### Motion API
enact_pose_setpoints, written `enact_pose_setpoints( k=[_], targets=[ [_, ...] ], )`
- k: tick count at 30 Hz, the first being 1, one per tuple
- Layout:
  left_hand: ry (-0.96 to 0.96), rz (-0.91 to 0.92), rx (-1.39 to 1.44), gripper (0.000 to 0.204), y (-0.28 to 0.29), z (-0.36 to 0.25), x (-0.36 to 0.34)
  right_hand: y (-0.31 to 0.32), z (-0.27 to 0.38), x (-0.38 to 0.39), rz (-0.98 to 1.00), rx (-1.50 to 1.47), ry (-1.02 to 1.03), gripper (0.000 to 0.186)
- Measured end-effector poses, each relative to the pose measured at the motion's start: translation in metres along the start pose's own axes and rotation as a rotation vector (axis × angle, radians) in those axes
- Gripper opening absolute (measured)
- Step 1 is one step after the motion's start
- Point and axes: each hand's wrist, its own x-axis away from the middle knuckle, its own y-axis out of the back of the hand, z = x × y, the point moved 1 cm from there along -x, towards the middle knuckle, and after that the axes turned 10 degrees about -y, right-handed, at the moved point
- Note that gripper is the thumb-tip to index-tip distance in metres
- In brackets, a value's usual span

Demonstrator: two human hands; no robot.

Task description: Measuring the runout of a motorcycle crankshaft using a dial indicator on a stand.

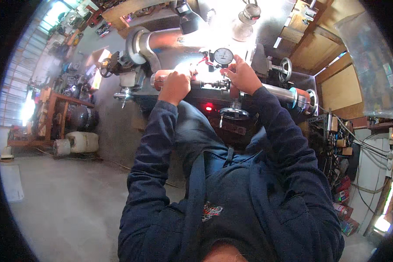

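A round dial gauge (223, 56) on a dark mount with red parts stands over the machine bed, lit by glare. My right hand (242, 76) is closed at the gauge's lower right, fingers gripping its mount. My left hand (177, 83) is curled left of the gauge, over a copper-coloured cylinder (160, 77) on a horizontal shaft; what its fingertips hold is hidden by the hand and glare. Below the gauge is a small chrome handwheel (234, 113) with a handle. A long steel cylinder (281, 95) extends rightward along the machine.
Behind are a large horizontal cylinder (166, 40), a black lamp head (187, 19) and a silver canister (244, 28). Another handwheel (285, 70) is at the right. A wooden rack (61, 114) with white jugs (83, 142) stands left. Cables (367, 153) hang at the right.
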Motion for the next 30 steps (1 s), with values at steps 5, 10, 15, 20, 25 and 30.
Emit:
enact_pose_setpoints(
  k=[5,10,15,20,25,30],
  targets=[
    [0.109,-0.356,0.307,0.032,-0.014,0.005,0.002,0.001,0.006,-0.01,-0.052,-0.108,0.033,0.078],
    [0.128,-0.019,0.257,0.047,0.001,0.022,-0.008,0.003,0.017,-0.011,0.094,-0.243,0.029,0.071],
    [0.228,0.04,0.421,0.047,0.004,0.022,-0.013,0.0,0.028,0.0,-0.036,-0.185,0.002,0.068],
    [0.241,0.067,0.375,0.046,0.01,0.014,-0.011,0.005,0.036,0.003,-0.025,-0.21,-0.009,0.066],
    [0.162,0.035,0.301,0.034,0.016,0.007,-0.012,0.023,0.028,0.032,-0.205,-0.04,0.178,0.045],
    [0.206,0.167,0.29,0.047,0.028,0.014,-0.018,0.135,-0.064,0.107,-0.696,0.131,0.211,0.03]
  ],
)
